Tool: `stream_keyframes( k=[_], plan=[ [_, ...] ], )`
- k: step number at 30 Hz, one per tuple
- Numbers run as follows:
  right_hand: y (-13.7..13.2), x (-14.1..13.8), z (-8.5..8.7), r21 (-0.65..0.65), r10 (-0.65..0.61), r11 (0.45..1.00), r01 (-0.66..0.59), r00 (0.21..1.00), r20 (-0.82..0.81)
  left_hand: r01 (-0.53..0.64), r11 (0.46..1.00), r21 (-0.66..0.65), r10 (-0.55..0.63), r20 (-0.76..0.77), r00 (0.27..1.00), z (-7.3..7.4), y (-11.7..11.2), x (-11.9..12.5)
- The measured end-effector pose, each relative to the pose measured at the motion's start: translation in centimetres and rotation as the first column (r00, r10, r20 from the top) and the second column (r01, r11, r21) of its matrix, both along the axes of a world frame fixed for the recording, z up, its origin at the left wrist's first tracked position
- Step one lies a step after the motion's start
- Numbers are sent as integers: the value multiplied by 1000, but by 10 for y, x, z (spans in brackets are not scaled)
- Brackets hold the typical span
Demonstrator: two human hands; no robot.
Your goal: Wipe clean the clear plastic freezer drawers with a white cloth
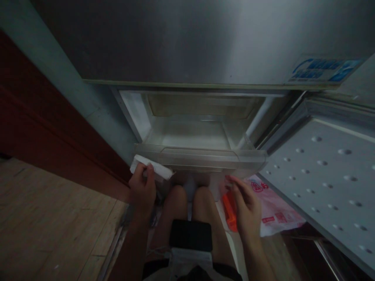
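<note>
My left hand [143,189] pinches a white folded cloth [155,167] between thumb and fingers; it could be tissue. The cloth is at the left front corner of a clear plastic drawer [199,158], which is pulled partly out of the fridge compartment. The drawer's visible floor is bare and pale. Below the drawer's right front, my right hand [246,199] has its fingers loosely stretched, with nothing visible in them. Beside it lies an orange object [229,210], partly covered by the hand, so its kind is unclear.
A fridge door [331,175] with a dimpled inner panel swings out at right. Above is a closed steel door [187,43]. A white plastic bag [278,210] with red print lies under the open door. A dark phone [190,235] is over my lap. A red-brown door frame [58,128] stands left.
</note>
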State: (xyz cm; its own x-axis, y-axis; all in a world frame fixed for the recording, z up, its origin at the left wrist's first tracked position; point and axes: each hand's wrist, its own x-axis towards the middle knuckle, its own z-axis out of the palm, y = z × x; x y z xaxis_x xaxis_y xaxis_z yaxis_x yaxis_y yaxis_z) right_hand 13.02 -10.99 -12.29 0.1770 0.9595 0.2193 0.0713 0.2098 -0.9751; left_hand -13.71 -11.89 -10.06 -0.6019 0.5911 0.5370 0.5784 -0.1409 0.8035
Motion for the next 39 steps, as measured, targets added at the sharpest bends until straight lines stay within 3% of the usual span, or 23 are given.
stream_keyframes(
  k=[3, 7, 9, 11, 14, 21, 25, 28, 35, 39],
  plan=[
    [8, -3, 3, -129, 113, 981, -146, 965, -235, 8, 996, -90, -5, 28, 1000, -25, 0, -4],
    [16, -13, 12, -130, 173, 959, -251, 884, -434, -5, 987, -158, 22, 103, 994, -62, 0, -7],
    [20, -18, 17, -105, 192, 955, -276, 850, -490, -6, 987, -161, 28, 138, 990, -73, -1, -8],
    [23, -22, 21, -86, 201, 955, -285, 831, -518, -6, 988, -154, 33, 168, 985, -75, -2, -8],
    [26, -26, 24, -79, 182, 962, -261, 830, -526, -16, 992, -123, 40, 191, 981, -60, -2, -7],
    [26, -28, 25, -82, 182, 957, -277, 800, -572, -12, 1000, 17, 11, 58, 998, 2, 7, -1],
    [31, -28, 23, -74, 185, 958, -278, 790, -584, 13, 999, 42, -12, -27, 1000, 7, 6, 1],
    [36, -29, 22, -58, 185, 962, -268, 789, -585, 13, 1000, -27, -12, 20, 1000, -9, 4, -3],
    [39, -27, 22, -71, 189, 958, -279, 796, -575, 36, 978, -204, 5, 194, 981, -70, -7, -11],
    [40, -25, 23, -80, 190, 956, -283, 803, -564, 26, 975, -219, 34, 269, 963, -80, -14, -12]
  ],
)
